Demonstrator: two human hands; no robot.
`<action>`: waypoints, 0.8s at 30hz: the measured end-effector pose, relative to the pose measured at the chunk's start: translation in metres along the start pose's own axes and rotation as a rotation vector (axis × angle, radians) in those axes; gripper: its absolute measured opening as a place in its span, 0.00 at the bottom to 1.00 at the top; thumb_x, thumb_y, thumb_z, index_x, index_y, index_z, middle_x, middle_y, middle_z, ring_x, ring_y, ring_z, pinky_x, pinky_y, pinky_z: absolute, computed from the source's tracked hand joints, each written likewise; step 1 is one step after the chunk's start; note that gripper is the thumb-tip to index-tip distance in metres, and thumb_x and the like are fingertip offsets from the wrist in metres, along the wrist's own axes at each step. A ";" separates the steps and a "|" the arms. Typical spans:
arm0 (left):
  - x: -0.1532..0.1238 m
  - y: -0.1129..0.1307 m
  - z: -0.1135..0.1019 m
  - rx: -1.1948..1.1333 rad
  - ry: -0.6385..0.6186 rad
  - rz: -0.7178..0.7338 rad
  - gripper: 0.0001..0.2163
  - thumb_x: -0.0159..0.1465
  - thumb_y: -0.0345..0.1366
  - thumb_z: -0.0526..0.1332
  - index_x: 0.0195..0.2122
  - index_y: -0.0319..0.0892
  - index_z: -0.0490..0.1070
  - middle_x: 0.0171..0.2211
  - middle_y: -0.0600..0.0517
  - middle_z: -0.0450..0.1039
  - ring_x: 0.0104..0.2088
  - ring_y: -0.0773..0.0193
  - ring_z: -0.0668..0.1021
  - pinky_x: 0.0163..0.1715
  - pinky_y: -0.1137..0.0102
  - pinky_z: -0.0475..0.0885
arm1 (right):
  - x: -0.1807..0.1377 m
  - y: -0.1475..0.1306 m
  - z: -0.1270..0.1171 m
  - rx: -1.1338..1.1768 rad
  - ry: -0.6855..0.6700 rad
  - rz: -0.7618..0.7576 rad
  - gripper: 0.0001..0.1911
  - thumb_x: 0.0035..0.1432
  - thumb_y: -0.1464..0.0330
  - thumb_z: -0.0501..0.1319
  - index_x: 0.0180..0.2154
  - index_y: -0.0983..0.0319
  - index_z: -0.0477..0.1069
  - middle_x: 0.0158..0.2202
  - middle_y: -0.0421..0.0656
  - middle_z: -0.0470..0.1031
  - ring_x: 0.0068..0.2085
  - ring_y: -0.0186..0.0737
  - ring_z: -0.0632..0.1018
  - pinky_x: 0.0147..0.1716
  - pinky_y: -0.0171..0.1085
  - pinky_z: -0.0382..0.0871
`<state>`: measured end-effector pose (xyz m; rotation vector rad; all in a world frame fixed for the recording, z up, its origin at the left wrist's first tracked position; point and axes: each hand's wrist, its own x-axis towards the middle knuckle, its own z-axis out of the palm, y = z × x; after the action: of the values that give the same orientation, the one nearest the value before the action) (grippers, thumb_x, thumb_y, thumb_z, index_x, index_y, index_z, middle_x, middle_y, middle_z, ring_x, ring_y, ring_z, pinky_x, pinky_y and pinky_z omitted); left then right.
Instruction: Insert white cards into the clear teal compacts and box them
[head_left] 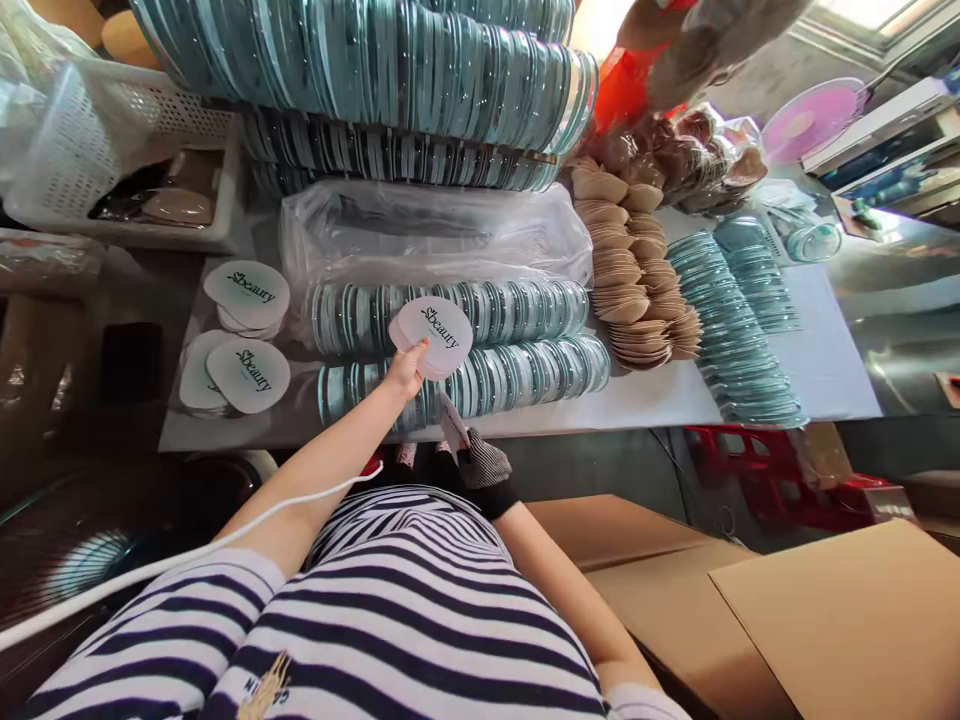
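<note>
My bare left hand (407,370) is closed on white rounded cards (442,325) printed "beauty", thumb on top, above two rows of clear teal-edged discs (525,375). In a striped knit glove, my right hand (486,461) grips a white card (453,424) by its lower end, at the table's front edge. The tilted card shows mostly edge-on. To the left lie two piles of the same printed cards, an upper pile (247,295) and a lower pile (247,375).
Behind the rows sits a plastic-lined tray (435,225), with large disc stacks (375,70) beyond. Tan pad stacks (622,260) and more teal-edged pieces (735,320) are to the right. A white basket (67,150) stands at left. An open cardboard box (847,620) is at lower right; a white cable (187,550) crosses my left arm.
</note>
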<state>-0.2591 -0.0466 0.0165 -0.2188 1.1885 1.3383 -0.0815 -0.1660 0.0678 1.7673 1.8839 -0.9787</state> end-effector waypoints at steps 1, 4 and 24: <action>-0.001 -0.001 0.000 0.004 -0.010 0.001 0.20 0.58 0.25 0.66 0.52 0.43 0.73 0.43 0.49 0.80 0.47 0.61 0.80 0.55 0.62 0.72 | 0.012 -0.010 -0.001 -0.004 -0.018 -0.010 0.19 0.65 0.64 0.51 0.56 0.57 0.66 0.41 0.47 0.80 0.38 0.43 0.80 0.32 0.34 0.64; -0.004 -0.001 0.001 0.018 -0.024 0.003 0.20 0.58 0.26 0.67 0.52 0.43 0.73 0.43 0.49 0.80 0.47 0.60 0.80 0.54 0.61 0.72 | 0.039 -0.027 -0.006 0.005 -0.029 -0.029 0.17 0.66 0.63 0.51 0.53 0.60 0.66 0.41 0.49 0.79 0.40 0.43 0.80 0.31 0.34 0.62; 0.006 0.005 -0.018 -0.060 -0.051 -0.051 0.17 0.59 0.28 0.66 0.50 0.42 0.72 0.46 0.47 0.79 0.52 0.56 0.77 0.57 0.58 0.70 | 0.071 -0.039 -0.008 -0.048 -0.002 -0.078 0.13 0.66 0.70 0.50 0.47 0.63 0.69 0.41 0.54 0.78 0.42 0.44 0.79 0.37 0.36 0.67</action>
<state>-0.2741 -0.0541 0.0062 -0.2551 1.0945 1.3291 -0.1278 -0.1088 0.0328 1.6772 1.9715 -0.9537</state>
